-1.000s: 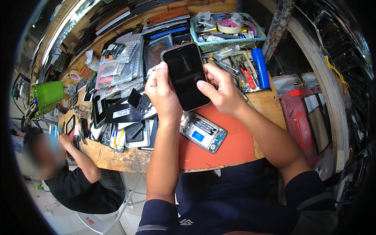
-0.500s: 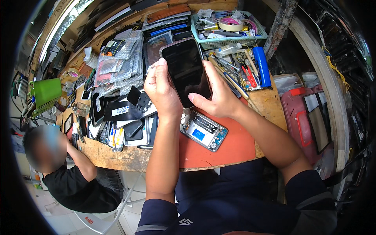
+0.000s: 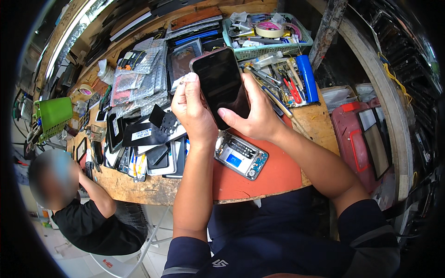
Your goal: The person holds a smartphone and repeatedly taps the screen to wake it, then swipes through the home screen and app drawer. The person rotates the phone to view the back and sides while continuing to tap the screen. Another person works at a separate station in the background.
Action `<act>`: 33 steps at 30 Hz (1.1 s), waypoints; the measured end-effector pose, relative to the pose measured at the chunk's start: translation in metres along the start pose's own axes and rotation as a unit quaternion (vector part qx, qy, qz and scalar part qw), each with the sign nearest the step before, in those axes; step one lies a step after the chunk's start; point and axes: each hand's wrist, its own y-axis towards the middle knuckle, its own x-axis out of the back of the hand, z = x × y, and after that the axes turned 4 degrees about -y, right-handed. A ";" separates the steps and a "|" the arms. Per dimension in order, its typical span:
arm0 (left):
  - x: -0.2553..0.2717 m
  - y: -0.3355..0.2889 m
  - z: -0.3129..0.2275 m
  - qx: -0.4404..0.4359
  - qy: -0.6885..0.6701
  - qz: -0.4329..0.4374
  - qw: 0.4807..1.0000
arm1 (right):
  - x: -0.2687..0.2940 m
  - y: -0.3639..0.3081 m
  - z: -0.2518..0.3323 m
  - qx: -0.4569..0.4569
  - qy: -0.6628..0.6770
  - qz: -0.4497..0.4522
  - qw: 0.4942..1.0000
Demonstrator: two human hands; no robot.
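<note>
Holds a smartphone (image 3: pixel 218 83) between both hands, just above the middle of the frame and beyond the upper edge of an orange-red mat (image 3: pixel 278 169). Shows a glossy black front with rounded corners, a narrow reddish-brown rim and faint dull reflections across the glass; leans with the top end toward the upper left of the frame.

Grips the left edge with the left hand (image 3: pixel 194 111), thumb raised beside the rim and fingers folded in close. Cannot tell how far those fingers reach behind the phone. Supports the right edge with the right hand (image 3: pixel 259 111), curved around the side, thumb laid on the lower part of the glass.

Has an opened phone (image 3: pixel 243 155) lying on the mat just below: silver-framed, bared inside, with a blue rectangle on a white patch and blue-green circuitry at the right end.

Shows a heap of phone parts (image 3: pixel 148 136) left of centre, with stacked bubble-wrap pouches (image 3: pixel 139 81) above. Includes, toward the upper right, a pale teal basket (image 3: pixel 273 52) with a tape roll (image 3: pixel 270 29) on top, then red-handled pliers (image 3: pixel 293 90) and a blue cylinder (image 3: pixel 307 79) below. Includes also a co-worker (image 3: pixel 97 224) in black at lower left.
</note>
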 end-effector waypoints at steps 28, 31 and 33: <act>0.007 0.005 0.000 0.008 -0.002 -0.005 1.000 | 0.005 -0.003 -0.012 -0.037 0.089 0.054 0.994; 0.005 0.005 -0.001 0.015 -0.003 -0.005 1.000 | 0.008 -0.005 -0.016 -0.051 0.064 0.056 0.995; 0.005 0.005 -0.001 0.014 -0.004 -0.005 1.000 | 0.007 -0.003 -0.015 -0.040 0.061 0.057 0.996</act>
